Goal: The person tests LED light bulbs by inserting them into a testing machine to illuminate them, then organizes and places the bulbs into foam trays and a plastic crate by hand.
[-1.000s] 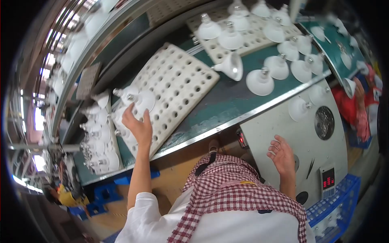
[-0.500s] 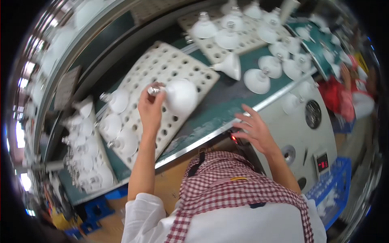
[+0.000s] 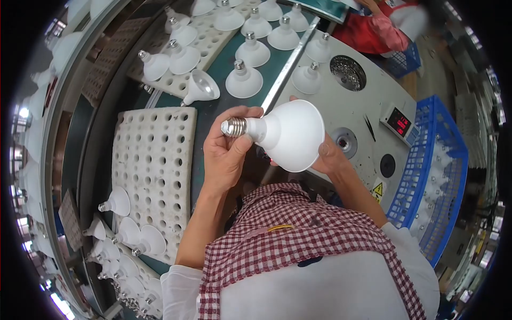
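Lamp [image 3: 296, 136] shifted rightward, left fingers [image 3: 241, 111] pinching neck [image 3: 258, 129], right fingers [image 3: 325, 151] half-hidden, apparently clasping it

Our left hand [image 3: 224, 154] holds a white reflector lamp [image 3: 293, 136] by its neck [image 3: 258, 129], screw base [image 3: 234, 127] toward nine o'clock; our right hand [image 3: 330, 156] supports its rim [image 3: 321, 125]. A blue basket [image 3: 421, 160] sits at three.

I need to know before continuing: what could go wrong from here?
The screw-base lamp housing might slip: the left hand grips near its neck, the right hand its wide end.
The housing lying on its side could roll if bumped.
The upright housing near the bench's metal edge might get knocked over.
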`<state>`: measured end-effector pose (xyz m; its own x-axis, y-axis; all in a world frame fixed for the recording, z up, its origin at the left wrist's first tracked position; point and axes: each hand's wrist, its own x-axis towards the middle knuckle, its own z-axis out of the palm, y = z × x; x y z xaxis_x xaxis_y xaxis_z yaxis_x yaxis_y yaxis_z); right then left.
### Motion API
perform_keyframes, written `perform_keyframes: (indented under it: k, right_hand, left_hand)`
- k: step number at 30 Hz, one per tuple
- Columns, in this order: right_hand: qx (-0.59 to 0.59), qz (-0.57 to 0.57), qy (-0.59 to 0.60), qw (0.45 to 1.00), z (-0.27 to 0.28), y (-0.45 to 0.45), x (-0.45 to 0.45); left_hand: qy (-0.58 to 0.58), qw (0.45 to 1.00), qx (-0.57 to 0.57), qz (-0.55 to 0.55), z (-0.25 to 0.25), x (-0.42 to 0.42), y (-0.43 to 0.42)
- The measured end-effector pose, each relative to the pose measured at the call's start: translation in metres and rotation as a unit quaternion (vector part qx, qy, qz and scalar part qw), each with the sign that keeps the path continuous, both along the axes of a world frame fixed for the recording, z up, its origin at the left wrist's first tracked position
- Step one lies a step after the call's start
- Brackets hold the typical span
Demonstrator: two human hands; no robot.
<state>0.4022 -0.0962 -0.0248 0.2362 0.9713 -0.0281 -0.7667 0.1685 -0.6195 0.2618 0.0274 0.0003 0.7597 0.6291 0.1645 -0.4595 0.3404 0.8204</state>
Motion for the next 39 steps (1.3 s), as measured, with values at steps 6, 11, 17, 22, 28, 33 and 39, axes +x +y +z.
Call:
perform_keyframes:
  k: [6,11,17,22,28,33,39]
  right_hand:
    - [-0.033,-0.107,-0.208,0.972,0.004,-0.030,0.017]
    - [-0.052,-0.135,-0.288,0.947,0.007,-0.045,0.026]
    - [-0.058,-0.083,-0.259,0.961,0.007,-0.063,0.038]
    - [-0.070,-0.123,-0.283,0.949,0.010,-0.079,0.047]
    - [-0.255,-0.218,-0.332,0.882,0.021,-0.173,0.088]
    - [-0.539,-0.217,-0.620,0.527,-0.012,-0.313,0.146]
    - [-0.631,-0.104,-0.640,0.426,-0.057,-0.343,0.172]
  left_hand:
    - [0.098,0.961,0.171,0.195,-0.002,-0.005,-0.007]
    - [0.087,0.984,0.077,0.137,-0.004,-0.004,-0.011]
    - [0.135,0.989,0.062,-0.004,0.001,-0.011,-0.005]
    - [0.136,0.990,0.034,0.014,0.003,0.006,-0.015]
    - [0.347,0.897,0.233,0.142,-0.081,-0.009,0.023]
    - [0.510,0.609,0.567,0.219,-0.160,-0.069,0.056]
    - [0.494,0.562,0.621,0.235,-0.194,-0.079,0.061]
